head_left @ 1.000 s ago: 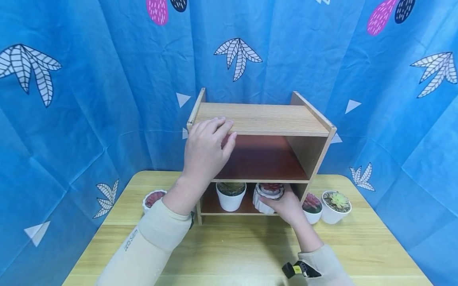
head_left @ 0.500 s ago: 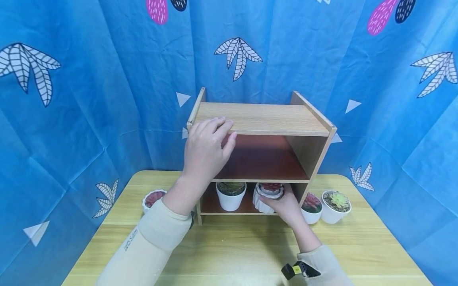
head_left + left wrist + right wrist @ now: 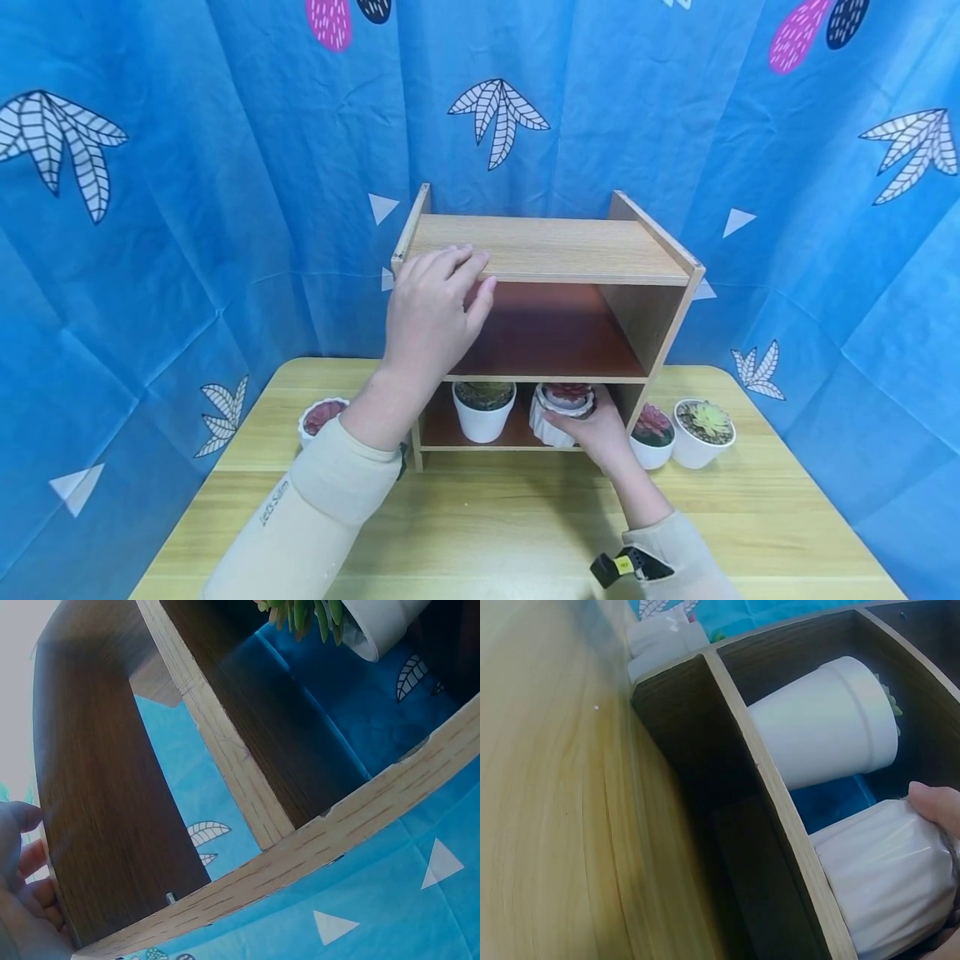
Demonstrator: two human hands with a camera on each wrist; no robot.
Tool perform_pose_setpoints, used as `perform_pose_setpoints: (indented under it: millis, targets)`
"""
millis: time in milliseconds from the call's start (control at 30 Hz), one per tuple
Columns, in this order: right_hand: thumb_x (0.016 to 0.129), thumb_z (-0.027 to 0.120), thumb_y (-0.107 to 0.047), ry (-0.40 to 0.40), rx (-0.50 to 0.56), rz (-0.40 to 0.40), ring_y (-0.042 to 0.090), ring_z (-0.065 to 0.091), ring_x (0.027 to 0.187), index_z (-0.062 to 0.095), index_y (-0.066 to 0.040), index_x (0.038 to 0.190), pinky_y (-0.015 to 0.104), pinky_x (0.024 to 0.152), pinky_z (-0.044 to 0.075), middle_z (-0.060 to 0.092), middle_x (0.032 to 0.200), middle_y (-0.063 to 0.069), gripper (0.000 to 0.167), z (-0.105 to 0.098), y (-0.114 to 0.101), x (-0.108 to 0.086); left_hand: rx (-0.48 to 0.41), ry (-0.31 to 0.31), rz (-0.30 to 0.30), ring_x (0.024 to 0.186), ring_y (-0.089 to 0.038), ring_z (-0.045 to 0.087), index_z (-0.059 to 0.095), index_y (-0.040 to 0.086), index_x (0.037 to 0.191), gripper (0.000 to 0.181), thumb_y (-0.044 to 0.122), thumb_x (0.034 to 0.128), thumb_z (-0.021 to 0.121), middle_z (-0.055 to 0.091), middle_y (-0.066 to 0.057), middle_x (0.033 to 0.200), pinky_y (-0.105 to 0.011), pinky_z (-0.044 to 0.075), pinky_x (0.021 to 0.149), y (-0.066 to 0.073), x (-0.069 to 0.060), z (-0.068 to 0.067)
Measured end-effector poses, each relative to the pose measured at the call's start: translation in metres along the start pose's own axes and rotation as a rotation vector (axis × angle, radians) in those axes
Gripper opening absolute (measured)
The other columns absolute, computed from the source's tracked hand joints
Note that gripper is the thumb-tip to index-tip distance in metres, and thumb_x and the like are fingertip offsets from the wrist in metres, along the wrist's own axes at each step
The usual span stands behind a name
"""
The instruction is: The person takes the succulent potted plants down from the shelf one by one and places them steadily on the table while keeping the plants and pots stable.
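A small wooden shelf unit (image 3: 555, 250) stands on the table. My left hand (image 3: 435, 321) rests on the front left of its top board, fingers over the edge and thumb apart; the left wrist view shows the fingers (image 3: 31, 859) at that board's edge. On the bottom shelf, my right hand (image 3: 603, 429) grips a ribbed white pot with a red succulent (image 3: 551, 421), thumb on its near side. The right wrist view shows that ribbed pot (image 3: 889, 877) at the shelf's front edge. Left of it stands a smooth white pot with a green plant (image 3: 482, 421).
Right of the unit stand a white pot with a pink succulent (image 3: 652, 442) and one with a light green succulent (image 3: 703, 433). A pot with a reddish plant (image 3: 318, 417) sits at the left, partly behind my left arm. A blue curtain (image 3: 225, 167) hangs behind the table (image 3: 465, 533).
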State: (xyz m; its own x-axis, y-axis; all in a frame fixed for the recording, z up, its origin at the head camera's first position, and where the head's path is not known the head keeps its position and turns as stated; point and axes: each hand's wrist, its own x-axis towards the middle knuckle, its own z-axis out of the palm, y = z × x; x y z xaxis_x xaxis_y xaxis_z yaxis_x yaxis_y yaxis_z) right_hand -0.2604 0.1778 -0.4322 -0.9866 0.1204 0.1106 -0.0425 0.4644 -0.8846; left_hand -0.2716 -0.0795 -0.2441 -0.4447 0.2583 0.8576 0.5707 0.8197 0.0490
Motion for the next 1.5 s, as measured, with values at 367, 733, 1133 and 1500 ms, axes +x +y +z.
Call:
perform_pose_setpoints:
  millis: [367, 733, 1133, 1500]
  targets:
    - [0.075, 0.089, -0.033, 0.028, -0.035, -0.009, 0.038, 0.049, 0.129, 0.034, 0.001, 0.148, 0.052, 0.11, 0.038, 0.051, 0.139, 0.027, 0.097, -0.001, -0.001, -0.004, -0.01, 0.012, 0.017, 0.114, -0.028, 0.064, 0.074, 0.012, 0.121, 0.032, 0.03, 0.0975, 0.062, 0.071, -0.009, 0.121, -0.045, 0.047, 0.102, 0.0, 0.001, 0.001]
    - [0.073, 0.091, -0.03, 0.023, -0.007, -0.04, 0.035, 0.054, 0.123, 0.039, -0.001, 0.144, 0.049, 0.106, 0.042, 0.056, 0.132, 0.023, 0.093, -0.002, 0.003, -0.008, -0.009, 0.015, 0.017, 0.114, -0.028, 0.064, 0.074, 0.012, 0.121, 0.032, 0.03, 0.0973, 0.063, 0.071, -0.009, 0.121, -0.044, 0.047, 0.102, -0.001, 0.0, 0.003]
    - [0.073, 0.09, -0.034, 0.002, -0.071, -0.063, 0.034, 0.057, 0.12, 0.044, -0.003, 0.142, 0.052, 0.103, 0.044, 0.058, 0.131, 0.02, 0.089, -0.013, 0.0, -0.018, -0.01, 0.024, 0.016, 0.114, -0.028, 0.065, 0.074, 0.012, 0.121, 0.032, 0.03, 0.0971, 0.063, 0.071, -0.009, 0.121, -0.044, 0.047, 0.101, -0.002, -0.001, 0.003]
    - [0.073, 0.089, -0.04, -0.025, -0.128, -0.032, 0.038, 0.056, 0.122, 0.041, 0.0, 0.144, 0.055, 0.103, 0.044, 0.057, 0.131, 0.023, 0.094, -0.024, -0.005, -0.027, -0.006, 0.019, 0.011, 0.115, -0.028, 0.064, 0.074, 0.013, 0.122, 0.032, 0.03, 0.097, 0.063, 0.071, -0.009, 0.121, -0.044, 0.047, 0.102, -0.002, -0.001, 0.004]
